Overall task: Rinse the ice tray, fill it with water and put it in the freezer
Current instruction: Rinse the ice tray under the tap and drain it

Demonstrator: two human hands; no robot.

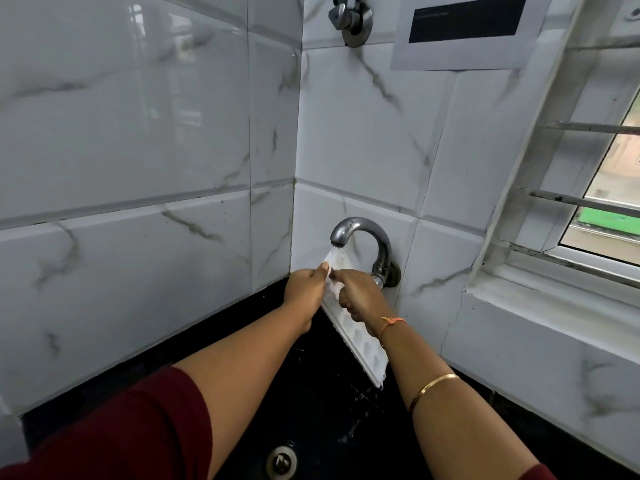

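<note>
The ice tray (360,336) is gripped steeply tilted by the left hand (304,289) and right hand (360,296) under the running tap (360,233); water may splash outside the sink (311,427).

Tight corner at the tap; open room over the sink basin.

Tap spout (360,237) juts from the rear tiled wall (363,140), close to the corner with the left wall (121,133). Ice tray (360,336), tilted steeply, fills the gap under the spout; left hand (306,289) and right hand (360,296) crowd either side of it. Window ledge (554,317) and its bars (581,199) hem the right side. Black sink (311,403) lies open below the forearms, drain (281,461) unobstructed.
</note>
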